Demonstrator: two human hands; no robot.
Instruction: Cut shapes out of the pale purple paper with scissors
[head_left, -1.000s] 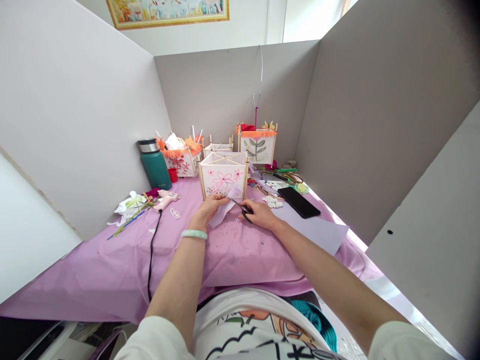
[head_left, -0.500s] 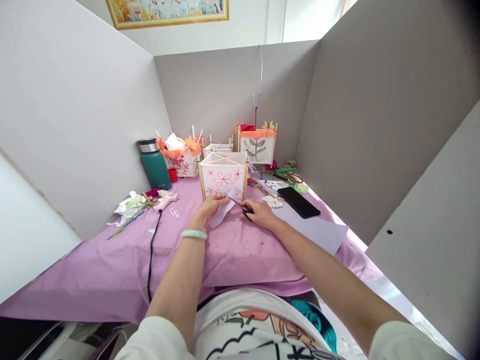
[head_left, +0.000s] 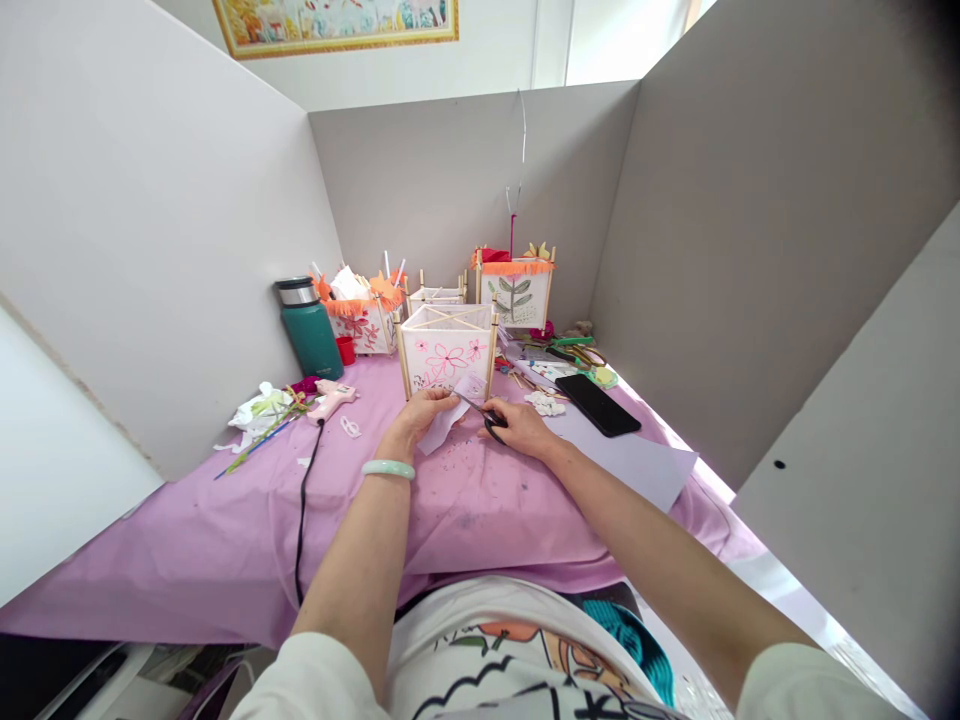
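Note:
My left hand (head_left: pixel 415 418) pinches a small pale purple paper piece (head_left: pixel 448 412) above the purple tablecloth (head_left: pixel 225 530). My right hand (head_left: pixel 520 428) grips black scissors (head_left: pixel 485 416), whose blades meet the paper's upper edge. Both hands hover just in front of a white paper lantern (head_left: pixel 448 350) with pink flowers drawn on it and a wooden stick frame. A pale green bangle (head_left: pixel 388 468) circles my left wrist.
A green thermos (head_left: pixel 311 326) stands at the back left. A pink glue gun (head_left: pixel 332 397) with a black cord (head_left: pixel 304 510) lies left. A black phone (head_left: pixel 597 403) and a lilac sheet (head_left: pixel 637 460) lie right. More lanterns (head_left: pixel 517 285) stand behind. Grey partitions (head_left: pixel 150 220) enclose the desk.

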